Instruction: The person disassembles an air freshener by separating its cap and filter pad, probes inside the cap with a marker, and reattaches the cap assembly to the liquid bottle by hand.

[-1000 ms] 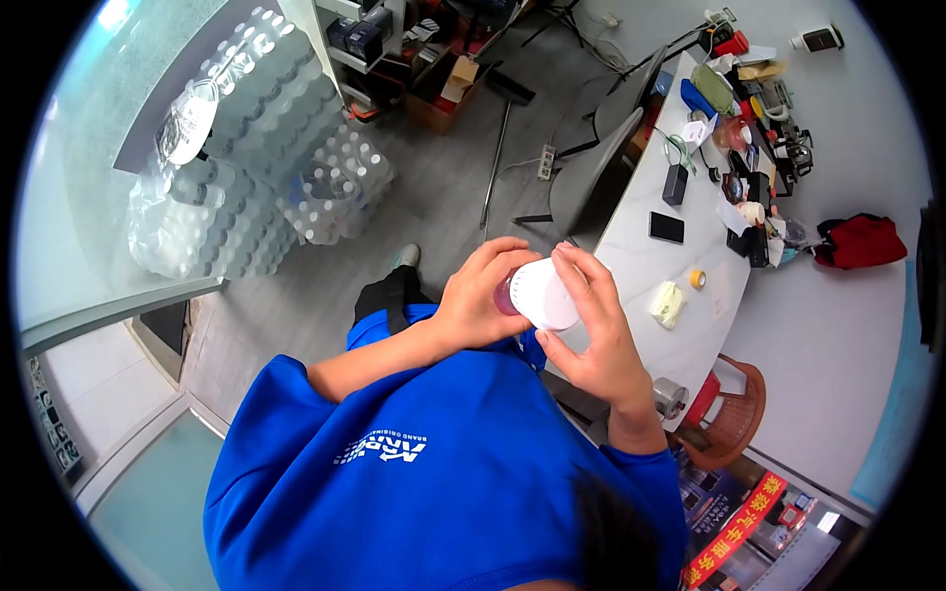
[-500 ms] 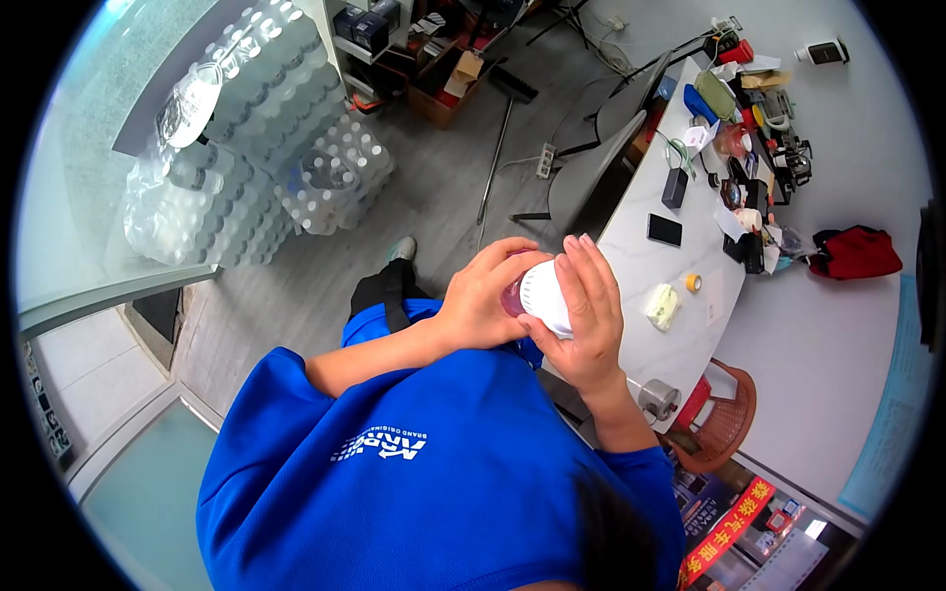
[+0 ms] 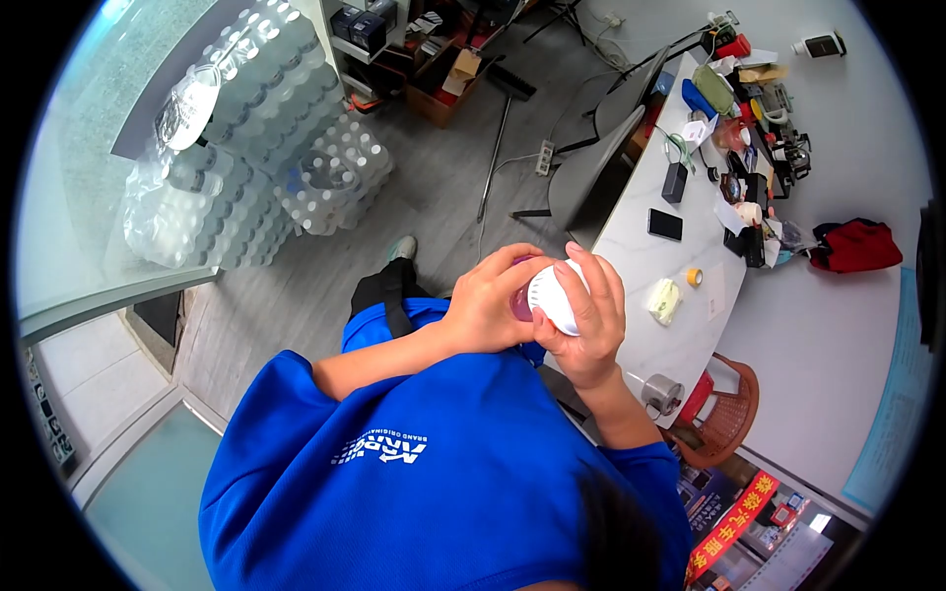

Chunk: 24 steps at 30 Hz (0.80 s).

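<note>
Gap among 3 small obstacles on the white tabletop (image 3: 668, 260).
The right hand (image 3: 589, 335) could pass between the black phone (image 3: 665, 225) and pale packet (image 3: 664, 301); tape roll (image 3: 695, 278) near packet.

The place looked like a car-service shop's office: a red banner (image 3: 731, 529) bore Chinese characters for car service, bottle packs (image 3: 246, 128) stood stacked, boxes (image 3: 369, 32) sat shelved, and clutter (image 3: 757, 187) crowded the worktop's (image 3: 631, 271) right edge.

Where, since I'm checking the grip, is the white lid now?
In the head view, the white lid is right of centre, on the pinkish container held by the left hand, with the right hand on it.
</note>
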Motion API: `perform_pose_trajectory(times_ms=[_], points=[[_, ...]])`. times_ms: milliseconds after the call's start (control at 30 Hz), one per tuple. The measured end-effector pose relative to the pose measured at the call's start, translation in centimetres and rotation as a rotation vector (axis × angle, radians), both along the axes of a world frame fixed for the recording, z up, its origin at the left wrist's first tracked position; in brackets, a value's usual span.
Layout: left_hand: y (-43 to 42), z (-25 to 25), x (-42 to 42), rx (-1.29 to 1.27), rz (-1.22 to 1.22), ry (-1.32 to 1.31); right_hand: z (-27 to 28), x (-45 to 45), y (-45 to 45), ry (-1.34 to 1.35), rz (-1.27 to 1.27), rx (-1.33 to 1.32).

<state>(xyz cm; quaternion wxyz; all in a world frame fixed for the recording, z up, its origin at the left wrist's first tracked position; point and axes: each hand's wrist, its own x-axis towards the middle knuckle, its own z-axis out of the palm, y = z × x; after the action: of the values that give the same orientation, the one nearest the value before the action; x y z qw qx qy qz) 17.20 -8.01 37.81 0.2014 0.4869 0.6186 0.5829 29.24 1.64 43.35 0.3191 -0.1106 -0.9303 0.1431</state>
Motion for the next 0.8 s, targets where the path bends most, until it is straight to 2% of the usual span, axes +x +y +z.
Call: perform_pose_trajectory(times_ms=[100, 200, 267, 300, 333, 400, 433, 467, 533, 567, 633, 800], points=[[0.1, -0.1, 0.1, -0.020, -0.029, -0.019, 0.1, 0.0, 0.0, 0.002, -0.017, -0.028], [1.0, -1.1, 0.1, -0.050, -0.028, -0.143, 0.3, 0.2, 0.4, -0.096, -0.035, -0.033], [1.9, -1.4, -0.5, -0.032, -0.117, -0.191, 0.6, 0.4, 0.4, 0.002, 0.019, -0.501], [2.1, -1.2, -0.8, -0.029, -0.144, -0.174, 0.4, 0.5, 0.0, 0.120, 0.021, -0.640], [2.4, -1.3, -0.9, -0.031, -0.160, -0.167, 0.3, 1.0, -0.3, 0.131, 0.008, -0.640], [2.9, -1.8, -0.7, 0.047, -0.185, -0.157, 0.2, 2.7, -0.7, 0.245, -0.225, -0.883], [2.8, -1.8, -0.6, 0.040, -0.219, -0.155, 0.4, 3.8, -0.7, 0.104, -0.303, -0.893], [2.7, -1.8, -0.4, 0.026, -0.251, -0.154, 0.0, 4.5, -0.8, 0.129, -0.295, -1.002], [2.6, -1.9, -0.3, 0.007, -0.318, -0.150, -1.0, 5.8, -1.6, 0.210, -0.230, -1.394], [2.5, -1.9, -0.1, -0.013, -0.386, -0.149, -1.1, 6.0, -2.1, 0.236, -0.258, -1.400], [2.1, -2.6, 0.0, -0.043, -0.543, -0.150, -1.1, 6.0, -3.4, 0.248, -0.213, -1.682], [0.4, -3.7, -0.5, -0.208, -0.861, -0.246, -1.8, 7.1, -5.3, 0.328, -0.273, -1.842]])
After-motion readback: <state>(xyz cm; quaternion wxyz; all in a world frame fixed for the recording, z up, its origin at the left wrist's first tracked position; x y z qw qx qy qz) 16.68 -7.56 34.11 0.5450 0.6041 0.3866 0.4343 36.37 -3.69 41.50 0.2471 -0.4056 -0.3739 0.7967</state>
